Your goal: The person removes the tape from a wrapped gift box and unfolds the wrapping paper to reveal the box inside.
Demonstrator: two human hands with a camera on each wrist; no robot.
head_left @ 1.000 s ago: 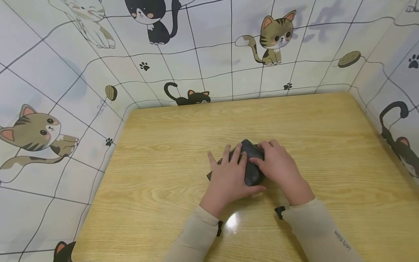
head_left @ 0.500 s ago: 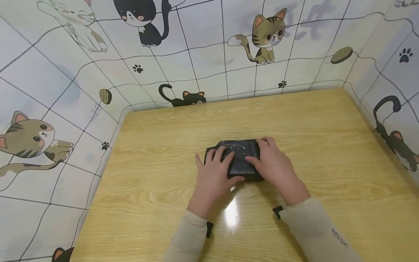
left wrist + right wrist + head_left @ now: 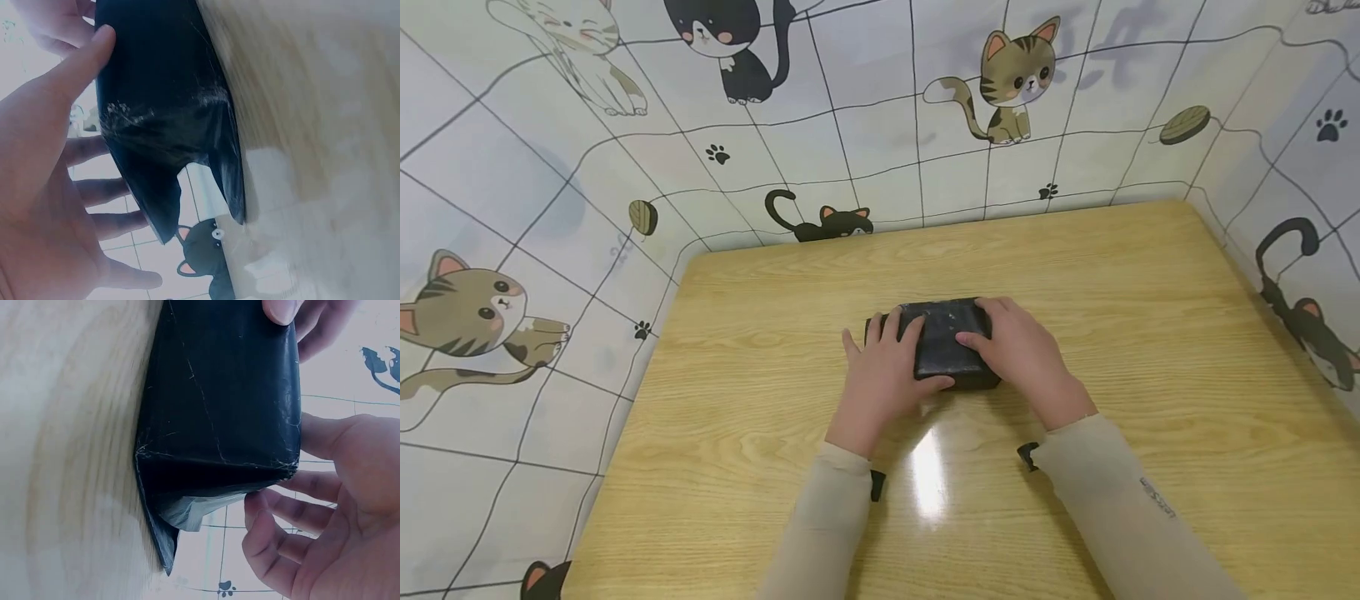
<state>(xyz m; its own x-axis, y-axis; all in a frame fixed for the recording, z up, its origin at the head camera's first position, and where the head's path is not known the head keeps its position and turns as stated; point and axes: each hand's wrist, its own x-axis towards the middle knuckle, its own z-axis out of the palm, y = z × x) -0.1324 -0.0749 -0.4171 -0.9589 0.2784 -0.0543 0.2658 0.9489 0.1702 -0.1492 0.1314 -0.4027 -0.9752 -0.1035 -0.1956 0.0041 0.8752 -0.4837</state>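
Note:
A black wrapped packet (image 3: 953, 337), box-shaped with creased, scuffed edges, lies on the wooden table in the head view. Its wrapping sticks out past the ends as loose flaps (image 3: 153, 206), and a pale silvery inner side (image 3: 187, 512) shows at the right end. My left hand (image 3: 880, 375) rests over the left end, fingers spread and mostly straight, thumb along the near edge. At the right end my right hand (image 3: 1022, 350) grips the packet, its thumb on top and its fingers curled by the end flap in the right wrist view.
The wood-grain table (image 3: 760, 350) reaches to white walls (image 3: 887, 150) printed with cartoon cats and grid lines. Beige sleeves (image 3: 1108, 475) cover both forearms, with a small black piece (image 3: 1028, 456) at each cuff.
The packet has turned from a slanted, tilted stance to lie square and flat, then slid slightly away from me. My left hand has shifted left along it; both hands moved forward with it.

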